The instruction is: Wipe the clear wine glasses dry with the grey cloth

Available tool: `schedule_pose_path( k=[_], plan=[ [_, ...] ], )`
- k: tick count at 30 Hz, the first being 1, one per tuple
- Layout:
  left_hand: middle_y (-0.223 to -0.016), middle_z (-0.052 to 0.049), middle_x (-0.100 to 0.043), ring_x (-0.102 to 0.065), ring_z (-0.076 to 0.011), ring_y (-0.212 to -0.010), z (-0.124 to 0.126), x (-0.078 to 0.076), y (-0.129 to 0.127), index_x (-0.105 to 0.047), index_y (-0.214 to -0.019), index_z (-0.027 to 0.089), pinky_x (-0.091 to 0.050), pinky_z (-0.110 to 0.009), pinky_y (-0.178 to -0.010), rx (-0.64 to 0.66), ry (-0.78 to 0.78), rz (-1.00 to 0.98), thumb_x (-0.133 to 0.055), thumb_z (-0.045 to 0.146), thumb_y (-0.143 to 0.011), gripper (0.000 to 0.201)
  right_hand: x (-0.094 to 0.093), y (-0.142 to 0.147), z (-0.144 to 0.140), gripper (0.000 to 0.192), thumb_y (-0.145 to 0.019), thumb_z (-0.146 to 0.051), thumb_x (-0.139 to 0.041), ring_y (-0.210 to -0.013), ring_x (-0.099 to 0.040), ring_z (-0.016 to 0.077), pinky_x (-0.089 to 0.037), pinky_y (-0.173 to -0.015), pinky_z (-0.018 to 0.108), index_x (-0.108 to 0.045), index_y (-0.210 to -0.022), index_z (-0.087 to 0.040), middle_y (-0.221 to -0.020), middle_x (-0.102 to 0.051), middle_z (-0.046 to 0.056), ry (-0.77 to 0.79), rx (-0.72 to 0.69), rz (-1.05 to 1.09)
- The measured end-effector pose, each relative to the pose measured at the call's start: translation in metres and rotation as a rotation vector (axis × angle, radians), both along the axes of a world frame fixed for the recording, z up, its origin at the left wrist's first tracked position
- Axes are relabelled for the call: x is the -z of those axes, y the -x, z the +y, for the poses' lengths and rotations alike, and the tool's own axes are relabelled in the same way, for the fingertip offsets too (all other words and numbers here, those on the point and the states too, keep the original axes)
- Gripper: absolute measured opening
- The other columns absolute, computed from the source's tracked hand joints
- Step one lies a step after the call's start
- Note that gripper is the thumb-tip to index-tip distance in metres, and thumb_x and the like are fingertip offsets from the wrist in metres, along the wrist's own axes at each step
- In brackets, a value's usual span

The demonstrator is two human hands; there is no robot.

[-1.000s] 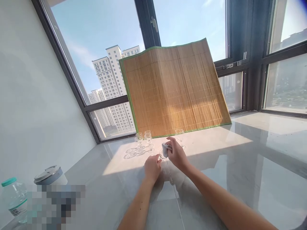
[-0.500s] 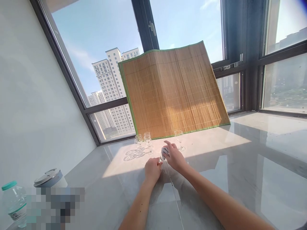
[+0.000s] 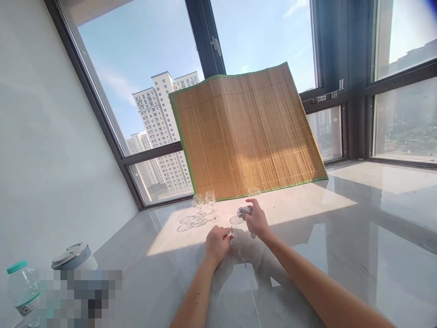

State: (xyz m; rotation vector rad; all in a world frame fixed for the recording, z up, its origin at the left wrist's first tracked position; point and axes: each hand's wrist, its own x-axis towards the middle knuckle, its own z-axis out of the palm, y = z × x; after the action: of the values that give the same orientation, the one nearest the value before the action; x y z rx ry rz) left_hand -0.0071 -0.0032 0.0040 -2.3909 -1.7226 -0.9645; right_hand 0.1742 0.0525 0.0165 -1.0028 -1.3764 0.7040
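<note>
left hand: the left hand (image 3: 217, 243) rests low over the counter, fingertips pinching the stem or foot end of a clear glass – which of the two, the fingers hide.
held glass: the small held glass (image 3: 236, 220) is at the middle of the counter, between the two hands, its mouth end pointing away from the person; its outline is faint against the bright surface.
right hand: the right hand (image 3: 257, 221) grips a bunched cloth (image 3: 243, 212) between thumb and fingers, the index finger raised.
cloth: grey-white, just beside the mouth of the held glass – whether it touches, i cannot tell.
glass behind: a single stemmed glass (image 3: 254, 192) stands just beyond the right hand, which covers its lower part.
glasses at left: a close cluster of stemmed glasses (image 3: 210, 199) stands upright beyond the left hand, long shadows falling to the left.
counter: the glossy grey counter (image 3: 164, 287) has a sunlit patch at the far side and a thin seam running towards the person.
mat: a bamboo mat (image 3: 249, 132) with green edging stands upright before the window (image 3: 136, 59).
near left corner: a lidded cup (image 3: 75, 257) and a clear bottle (image 3: 23, 284) with a teal cap, near a pixelated patch.
</note>
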Motion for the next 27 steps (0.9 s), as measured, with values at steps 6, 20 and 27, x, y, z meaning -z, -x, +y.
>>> schedule_pose_path(
  k=[6, 20, 27],
  plan=[
    [-0.061, 0.0, -0.054, -0.047, -0.0142, -0.062, 0.009, 0.006, 0.007, -0.069, -0.075, 0.017, -0.032, -0.024, -0.062, -0.138, -0.031, -0.332, -0.052, 0.031, -0.086, 0.025, -0.01, 0.003, -0.01, 0.042, -0.067, -0.021, -0.051, -0.06, -0.059, 0.0171, -0.045, -0.059, 0.03, -0.044, -0.108, -0.024, -0.075, -0.067, -0.001, 0.02, -0.033, 0.157],
    [-0.071, -0.004, -0.059, -0.05, -0.0198, -0.082, -0.002, -0.001, 0.012, -0.07, -0.077, 0.02, -0.031, -0.027, -0.068, -0.279, -0.048, 0.031, -0.047, 0.006, -0.081, 0.028, -0.005, 0.009, -0.013, 0.06, -0.063, -0.021, -0.058, -0.07, -0.058, 0.0171, -0.047, -0.054, 0.027, -0.039, -0.12, -0.025, -0.084, -0.058, -0.001, -0.045, -0.154, 0.068],
    [-0.082, -0.006, -0.066, -0.053, -0.0225, -0.087, -0.002, -0.002, 0.015, -0.073, -0.1, 0.021, -0.035, -0.03, -0.073, -0.354, -0.094, 0.015, -0.049, 0.009, -0.082, 0.032, -0.012, 0.007, -0.014, 0.057, -0.065, -0.025, -0.067, -0.071, -0.061, 0.0185, -0.049, -0.058, 0.028, -0.039, -0.115, -0.023, -0.081, -0.06, 0.0, 0.023, -0.31, 0.279]
  ],
)
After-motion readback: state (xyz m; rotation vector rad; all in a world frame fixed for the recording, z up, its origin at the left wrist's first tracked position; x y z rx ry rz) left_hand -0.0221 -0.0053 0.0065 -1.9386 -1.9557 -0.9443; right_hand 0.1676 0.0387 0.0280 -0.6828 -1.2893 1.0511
